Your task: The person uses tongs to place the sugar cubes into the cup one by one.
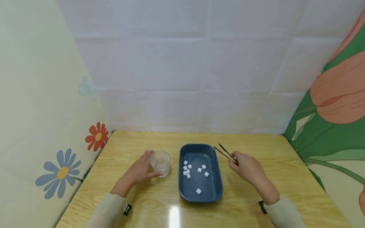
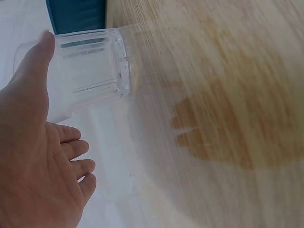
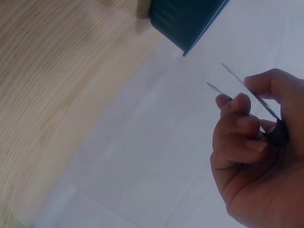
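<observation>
The wood-grain table (image 1: 242, 209) bears 1 clear glass (image 1: 160, 163) and 1 blue tray (image 1: 203, 183), apart.

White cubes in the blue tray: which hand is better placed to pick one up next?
Right hand, likely: it holds the spread tweezers close to the blue tray. The left hand is at the glass, without a tool.

Soft, fairly even light fills the head view, with faint, diffuse shadows near the left hand (image 1: 138, 171) and right hand (image 1: 249, 167) and a white glare patch (image 1: 174, 217) on the glossy table (image 1: 256, 142). The left wrist view is hazy, the glass (image 2: 90, 66) fading into pale background and a dark reflection spreading over the wood; the right looks dimmer, bluish and slightly soft.
</observation>
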A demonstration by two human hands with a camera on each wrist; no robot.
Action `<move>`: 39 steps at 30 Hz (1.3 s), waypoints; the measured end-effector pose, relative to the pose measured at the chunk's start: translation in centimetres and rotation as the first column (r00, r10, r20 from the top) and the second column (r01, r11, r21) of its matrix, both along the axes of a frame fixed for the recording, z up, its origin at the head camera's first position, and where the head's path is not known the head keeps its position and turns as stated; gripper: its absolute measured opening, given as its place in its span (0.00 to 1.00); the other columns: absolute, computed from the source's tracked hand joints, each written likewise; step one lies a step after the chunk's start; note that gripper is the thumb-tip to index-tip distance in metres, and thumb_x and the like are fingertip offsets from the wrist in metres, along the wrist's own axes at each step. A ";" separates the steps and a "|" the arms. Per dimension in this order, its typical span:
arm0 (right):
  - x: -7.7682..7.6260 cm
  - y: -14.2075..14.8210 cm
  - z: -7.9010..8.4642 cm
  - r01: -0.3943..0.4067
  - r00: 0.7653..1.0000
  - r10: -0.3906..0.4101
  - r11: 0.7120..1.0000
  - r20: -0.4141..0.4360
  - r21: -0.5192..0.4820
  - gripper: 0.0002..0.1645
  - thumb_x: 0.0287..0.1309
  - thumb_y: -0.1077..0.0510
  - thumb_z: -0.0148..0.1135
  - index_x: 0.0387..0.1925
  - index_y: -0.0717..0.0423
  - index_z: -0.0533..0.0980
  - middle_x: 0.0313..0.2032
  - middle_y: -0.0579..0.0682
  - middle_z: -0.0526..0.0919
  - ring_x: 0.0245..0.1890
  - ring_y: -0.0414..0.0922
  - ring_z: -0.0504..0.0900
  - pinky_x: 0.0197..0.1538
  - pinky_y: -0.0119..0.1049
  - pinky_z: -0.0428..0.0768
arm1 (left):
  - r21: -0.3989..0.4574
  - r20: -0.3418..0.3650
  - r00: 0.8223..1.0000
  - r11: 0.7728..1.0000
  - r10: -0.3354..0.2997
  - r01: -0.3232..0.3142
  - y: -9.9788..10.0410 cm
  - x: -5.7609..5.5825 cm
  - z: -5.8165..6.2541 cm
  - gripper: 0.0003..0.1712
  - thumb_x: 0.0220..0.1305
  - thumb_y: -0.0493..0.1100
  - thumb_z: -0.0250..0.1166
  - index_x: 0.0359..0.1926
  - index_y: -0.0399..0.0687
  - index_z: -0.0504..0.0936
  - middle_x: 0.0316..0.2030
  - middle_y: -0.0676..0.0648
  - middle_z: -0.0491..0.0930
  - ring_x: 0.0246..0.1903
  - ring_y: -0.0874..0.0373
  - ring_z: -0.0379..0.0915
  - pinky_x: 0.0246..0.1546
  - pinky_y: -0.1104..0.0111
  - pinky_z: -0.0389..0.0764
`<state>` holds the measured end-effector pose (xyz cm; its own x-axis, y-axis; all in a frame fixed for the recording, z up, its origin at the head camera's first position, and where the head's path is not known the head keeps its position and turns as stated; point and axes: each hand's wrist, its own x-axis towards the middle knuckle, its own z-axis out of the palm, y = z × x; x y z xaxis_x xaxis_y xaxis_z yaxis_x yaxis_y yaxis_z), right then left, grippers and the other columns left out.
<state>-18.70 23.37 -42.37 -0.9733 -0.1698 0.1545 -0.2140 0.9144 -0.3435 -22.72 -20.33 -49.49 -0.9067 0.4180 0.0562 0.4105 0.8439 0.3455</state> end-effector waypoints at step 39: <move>0.4 -2.6 -0.3 -0.120 0.993 0.121 0.992 -0.008 0.049 0.11 0.58 0.56 0.70 0.42 0.54 0.89 0.31 0.45 0.87 0.26 0.35 0.78 0.27 0.35 0.77 | -0.001 0.006 1.000 1.000 0.002 -0.002 0.1 0.1 0.2 0.61 0.59 0.72 0.66 0.76 0.31 0.58 0.75 0.31 0.56 0.76 0.35 0.47 0.73 0.44 0.58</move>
